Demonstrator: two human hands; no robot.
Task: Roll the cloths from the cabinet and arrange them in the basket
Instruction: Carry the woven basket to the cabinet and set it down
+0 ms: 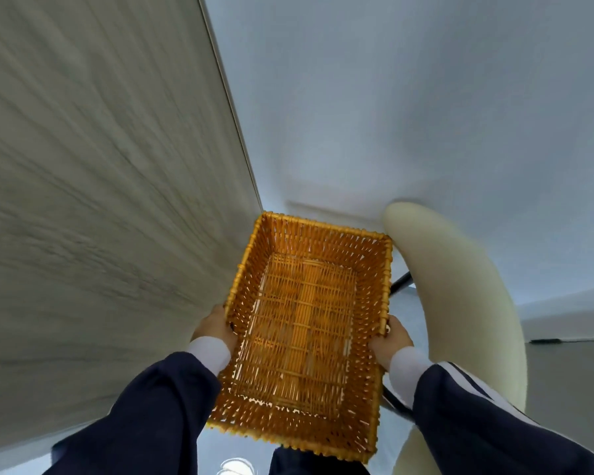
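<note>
Now two hands, left hand (214, 326) and right hand (391, 341), grip one basket (386, 269).

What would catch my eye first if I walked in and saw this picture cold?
The bright orange wicker basket in the lower middle stands out most: it holds nothing, and light shows through its woven bottom. The left hand and the right hand grip its two long sides, with dark blue sleeves leading back toward the camera. To the right curves a pale cream chair back, and a large grey panel fills the left.
</note>
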